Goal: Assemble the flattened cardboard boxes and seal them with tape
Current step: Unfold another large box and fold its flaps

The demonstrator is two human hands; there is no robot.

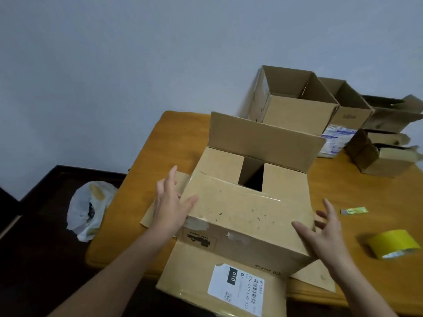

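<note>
Cardboard box (240,225) sits mid-table (357,193), its near flap (247,202) folded over two short inner flaps and its far flap (263,138) upright; it is scuffed brown corrugated board with old tape residue. Left hand (170,204) and right hand (325,234) lie flat with fingers straight and spread, pressing the near flap's ends and gripping nothing. I judge it empty, light and stiff in the panels but springy at the creases, so I would hold at the flap corners; yellow tape roll (392,247) lies to the right.
</note>
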